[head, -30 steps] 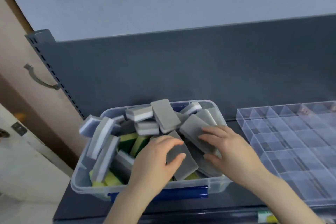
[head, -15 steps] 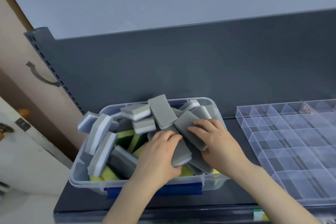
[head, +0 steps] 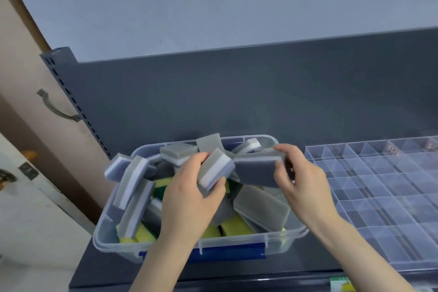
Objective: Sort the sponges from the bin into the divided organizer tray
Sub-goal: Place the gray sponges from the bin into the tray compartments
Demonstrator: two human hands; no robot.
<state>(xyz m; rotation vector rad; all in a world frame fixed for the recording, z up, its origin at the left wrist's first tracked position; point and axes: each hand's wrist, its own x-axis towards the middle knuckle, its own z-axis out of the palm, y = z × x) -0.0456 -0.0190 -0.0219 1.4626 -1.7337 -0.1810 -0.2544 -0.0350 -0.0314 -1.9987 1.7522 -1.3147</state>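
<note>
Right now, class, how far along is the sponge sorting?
Done: nothing clearly; near compartments of the tray look bare. In hand: the left grip holds a grey-and-white sponge, the right grip a dark grey sponge, both above the bin. Left: its pile of sponges.

L hand (head: 189, 197), R hand (head: 302, 185): firm grip

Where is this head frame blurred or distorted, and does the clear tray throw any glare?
Head view: motion blur smears the right hand and the dark grey sponge it grips; the left hand and its grey-and-white sponge look sharper; the wide-angle lens skews the shelf back panel; the organizer tray shows only a soft pale sheen; lighting is even.
</note>
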